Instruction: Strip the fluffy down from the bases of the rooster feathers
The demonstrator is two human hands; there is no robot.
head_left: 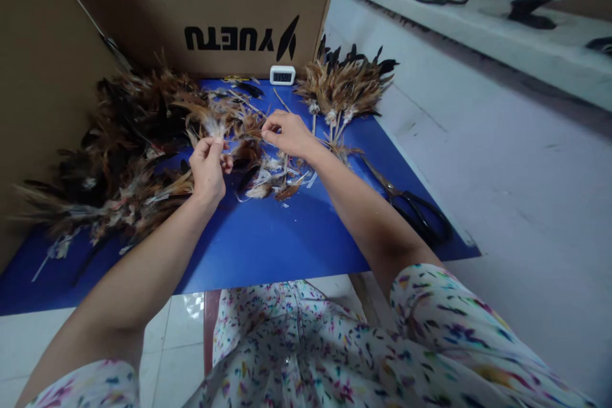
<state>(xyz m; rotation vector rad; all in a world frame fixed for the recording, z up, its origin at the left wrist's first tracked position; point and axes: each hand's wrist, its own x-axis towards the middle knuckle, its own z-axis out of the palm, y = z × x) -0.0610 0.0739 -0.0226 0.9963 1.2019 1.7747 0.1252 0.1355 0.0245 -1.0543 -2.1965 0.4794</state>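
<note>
Thumb and fingers of my left hand (209, 169) are pinched around the pale, fluffy base of a brown feather tuft (210, 124). My right hand (289, 134) is closed in a pinch just to the right, over loose brown feathers (246, 124); what its fingertips hold is too small to make out. Below the hands lie feather scraps and clear plastic strips (275, 182). A large heap of brown and black feathers (134, 108) spreads to the left. Bundles of similar feathers on sticks (344, 86) lie at the back right.
Black-handled scissors (401, 196) rest near the right edge of the blue tabletop (287, 242). A small white digital clock (282, 75) stands at the back against a cardboard box (143, 6). Along the right runs a white wall with a ledge (459, 19) holding several objects.
</note>
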